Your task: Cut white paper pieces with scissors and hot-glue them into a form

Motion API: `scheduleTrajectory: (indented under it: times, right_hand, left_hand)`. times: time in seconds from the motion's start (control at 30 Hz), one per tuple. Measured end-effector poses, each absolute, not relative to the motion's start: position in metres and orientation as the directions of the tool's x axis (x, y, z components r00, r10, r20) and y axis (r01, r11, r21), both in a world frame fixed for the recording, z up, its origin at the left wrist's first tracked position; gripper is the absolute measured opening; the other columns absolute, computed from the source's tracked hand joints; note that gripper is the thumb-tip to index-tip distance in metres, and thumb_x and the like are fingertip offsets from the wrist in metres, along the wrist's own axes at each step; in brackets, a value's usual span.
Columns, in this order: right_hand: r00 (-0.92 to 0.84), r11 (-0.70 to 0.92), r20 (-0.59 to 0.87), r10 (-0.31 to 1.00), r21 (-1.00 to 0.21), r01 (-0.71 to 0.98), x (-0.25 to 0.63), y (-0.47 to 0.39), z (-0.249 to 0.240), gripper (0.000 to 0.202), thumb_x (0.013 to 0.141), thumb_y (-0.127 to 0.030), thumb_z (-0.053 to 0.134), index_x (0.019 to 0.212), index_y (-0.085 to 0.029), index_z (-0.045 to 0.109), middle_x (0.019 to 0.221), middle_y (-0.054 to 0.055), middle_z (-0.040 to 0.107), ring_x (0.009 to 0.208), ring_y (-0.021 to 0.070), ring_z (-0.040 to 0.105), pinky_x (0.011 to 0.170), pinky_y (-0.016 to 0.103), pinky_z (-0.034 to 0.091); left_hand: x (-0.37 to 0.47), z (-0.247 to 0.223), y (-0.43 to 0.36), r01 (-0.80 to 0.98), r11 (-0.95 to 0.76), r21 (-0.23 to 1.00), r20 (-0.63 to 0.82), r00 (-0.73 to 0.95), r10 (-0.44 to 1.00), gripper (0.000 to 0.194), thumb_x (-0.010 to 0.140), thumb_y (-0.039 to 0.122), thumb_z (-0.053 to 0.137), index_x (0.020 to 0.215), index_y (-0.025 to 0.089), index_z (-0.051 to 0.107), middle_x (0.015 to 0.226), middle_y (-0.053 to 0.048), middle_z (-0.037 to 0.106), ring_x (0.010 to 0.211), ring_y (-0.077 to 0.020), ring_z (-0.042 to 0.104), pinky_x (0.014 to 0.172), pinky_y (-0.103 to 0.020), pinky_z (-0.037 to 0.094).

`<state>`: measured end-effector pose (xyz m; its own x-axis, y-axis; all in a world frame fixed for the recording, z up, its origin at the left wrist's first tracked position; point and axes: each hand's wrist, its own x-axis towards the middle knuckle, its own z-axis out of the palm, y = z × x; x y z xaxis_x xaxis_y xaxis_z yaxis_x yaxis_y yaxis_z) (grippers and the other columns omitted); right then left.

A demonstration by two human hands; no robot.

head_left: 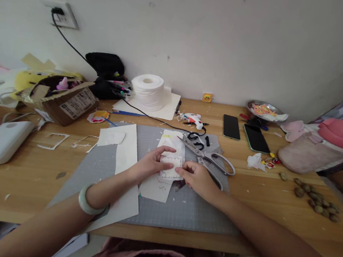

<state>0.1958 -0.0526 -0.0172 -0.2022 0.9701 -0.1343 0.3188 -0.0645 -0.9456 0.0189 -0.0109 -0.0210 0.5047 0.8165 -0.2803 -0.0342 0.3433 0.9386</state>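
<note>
A small white paper piece (171,168) with a dark dashed outline is held up over the mat, between my two hands. My left hand (152,162) grips its left side, thumb across the front and index finger arched above. On its right edge my right hand (196,178) pinches it between thumb and fingers. Beneath lie white paper sheets (155,194), one with small marks. Large grey-handled scissors (209,161) lie just right of the paper, partly behind my right hand. A bigger white sheet (127,183) is under my left forearm.
A grey cutting mat (180,217) covers the middle of the wooden table. Behind are a white tissue roll (147,93), a white glue gun (194,120) with its cord and a phone (231,127). A cardboard box (67,101) stands left; walnut-like nuts (317,201) lie right.
</note>
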Motion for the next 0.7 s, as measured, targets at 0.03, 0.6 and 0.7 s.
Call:
scheduleTrajectory:
  times: [0.03,0.6,0.7]
  right_hand:
    - [-0.202,-0.078,-0.144,0.969,-0.950,0.302,0.1964,-0.0520,-0.0173,0.026,0.076,-0.033,0.055,0.057,-0.018,0.046,0.045,-0.008,0.042,0.041,0.0069,0.037,0.043,0.021,0.028]
    - [-0.118,-0.166,-0.184,0.976,-0.975,0.151,0.2016,-0.0462,-0.0160,0.028,0.076,-0.040,0.052,0.061,-0.019,0.042,0.042,-0.009,0.043,0.035,0.0053,0.037,0.038,0.018,0.028]
    - [-0.132,-0.166,-0.187,0.973,-0.973,0.158,0.2020,-0.0460,-0.0148,0.027,0.076,-0.039,0.053,0.061,-0.019,0.042,0.042,-0.009,0.044,0.035,0.0053,0.037,0.038,0.018,0.028]
  left_hand:
    - [0.0188,-0.0208,-0.0108,-0.041,0.340,0.940,-0.275,0.500,0.821,0.048,0.064,0.024,0.072,0.108,0.023,0.052,0.056,0.007,0.055,0.047,-0.0089,0.051,0.045,-0.019,0.036]
    - [0.0197,-0.0237,-0.0060,0.060,0.316,0.947,-0.293,0.565,0.771,0.026,0.071,0.037,0.063,0.060,0.016,0.054,0.053,0.001,0.063,0.044,-0.0082,0.051,0.048,-0.020,0.038]
    - [0.0191,-0.0253,-0.0053,0.048,0.307,0.950,-0.281,0.558,0.781,0.026,0.072,0.037,0.063,0.060,0.016,0.054,0.053,0.002,0.062,0.046,-0.0086,0.051,0.050,-0.021,0.039]
